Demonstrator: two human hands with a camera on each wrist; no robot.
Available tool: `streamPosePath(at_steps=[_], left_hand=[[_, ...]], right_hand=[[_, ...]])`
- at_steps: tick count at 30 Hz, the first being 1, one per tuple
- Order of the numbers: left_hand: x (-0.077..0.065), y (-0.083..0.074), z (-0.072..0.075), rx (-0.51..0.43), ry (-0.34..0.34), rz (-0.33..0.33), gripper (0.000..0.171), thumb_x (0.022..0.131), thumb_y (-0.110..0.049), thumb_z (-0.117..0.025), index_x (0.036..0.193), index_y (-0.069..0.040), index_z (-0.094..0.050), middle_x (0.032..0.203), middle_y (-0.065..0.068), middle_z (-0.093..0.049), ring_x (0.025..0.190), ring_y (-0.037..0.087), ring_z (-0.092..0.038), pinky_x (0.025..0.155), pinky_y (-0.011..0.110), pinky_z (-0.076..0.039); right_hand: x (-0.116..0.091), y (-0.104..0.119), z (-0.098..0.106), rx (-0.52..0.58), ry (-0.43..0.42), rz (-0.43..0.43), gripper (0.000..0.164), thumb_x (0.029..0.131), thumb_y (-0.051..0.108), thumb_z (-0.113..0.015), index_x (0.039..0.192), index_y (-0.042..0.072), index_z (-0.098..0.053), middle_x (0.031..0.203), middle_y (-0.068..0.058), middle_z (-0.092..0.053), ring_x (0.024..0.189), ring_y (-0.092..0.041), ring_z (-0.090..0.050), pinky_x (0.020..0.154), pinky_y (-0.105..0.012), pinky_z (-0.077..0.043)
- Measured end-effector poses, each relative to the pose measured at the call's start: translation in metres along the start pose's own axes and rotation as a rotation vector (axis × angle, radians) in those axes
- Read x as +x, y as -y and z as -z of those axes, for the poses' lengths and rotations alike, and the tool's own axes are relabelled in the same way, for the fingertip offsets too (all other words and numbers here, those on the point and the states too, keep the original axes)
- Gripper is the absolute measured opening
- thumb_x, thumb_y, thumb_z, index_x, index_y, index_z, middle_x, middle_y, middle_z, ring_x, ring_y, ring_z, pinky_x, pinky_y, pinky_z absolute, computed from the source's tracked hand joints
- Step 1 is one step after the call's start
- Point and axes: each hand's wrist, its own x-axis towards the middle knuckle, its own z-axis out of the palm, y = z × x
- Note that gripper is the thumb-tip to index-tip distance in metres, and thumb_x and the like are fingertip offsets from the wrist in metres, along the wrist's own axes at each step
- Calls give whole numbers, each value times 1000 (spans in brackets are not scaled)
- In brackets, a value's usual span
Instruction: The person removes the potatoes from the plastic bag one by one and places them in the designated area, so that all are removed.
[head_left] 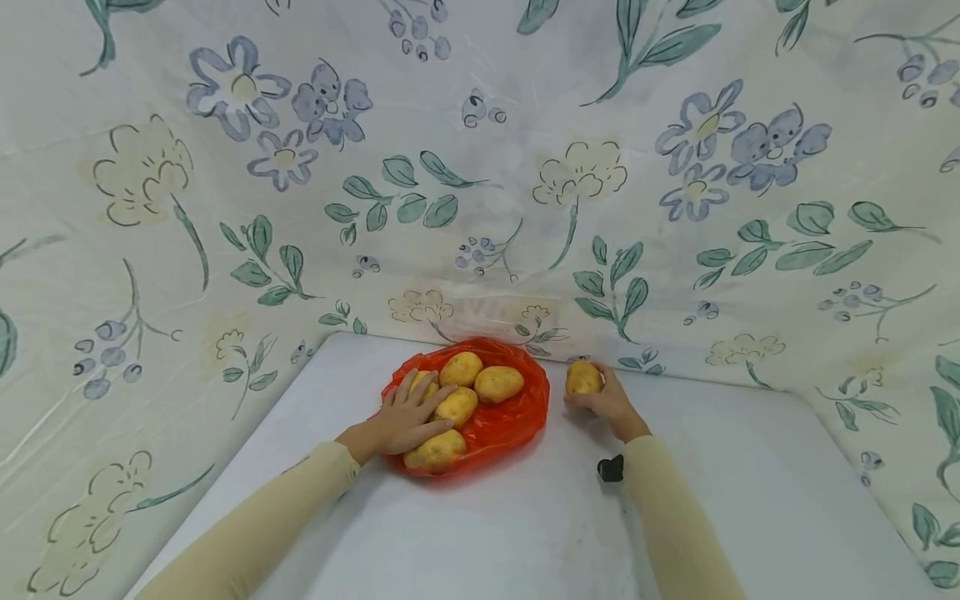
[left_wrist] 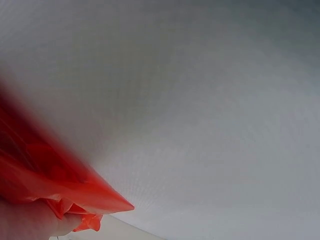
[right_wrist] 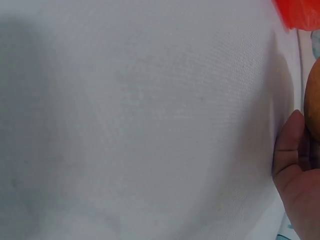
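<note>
Several yellow potatoes (head_left: 498, 384) lie on a spread red plastic bag (head_left: 517, 421). My left hand (head_left: 408, 421) rests on the left part of this group with its fingers spread over the potatoes. In the left wrist view, the crumpled edge of the red bag (left_wrist: 45, 172) lies against part of the left hand (left_wrist: 25, 220). To the right of the bag, my right hand (head_left: 613, 406) grips a single potato (head_left: 582, 378) between thumb and fingers. That potato (right_wrist: 313, 100) shows only partly at the right edge of the right wrist view, above the thumb (right_wrist: 289, 145).
The white tabletop (head_left: 465, 533) carries the bag and meets a flower-printed cloth wall (head_left: 510, 192) just behind it. A small black object (head_left: 611, 468) shows beside the right sleeve (head_left: 667, 508).
</note>
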Motion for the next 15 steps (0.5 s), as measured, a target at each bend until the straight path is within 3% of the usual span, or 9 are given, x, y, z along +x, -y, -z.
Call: streamPosePath(at_steps=[15], left_hand=[[-1,0,0,15,1,6,75,97,-67,-36,159,-31,-17,167,11,2,150,43,15,113,73,0]], right_hand=[[0,2,-8,-57,20,3,91,80,29,-78,153,17,-26,142,-18,-42,124,-36,-43,107,-53,-40]])
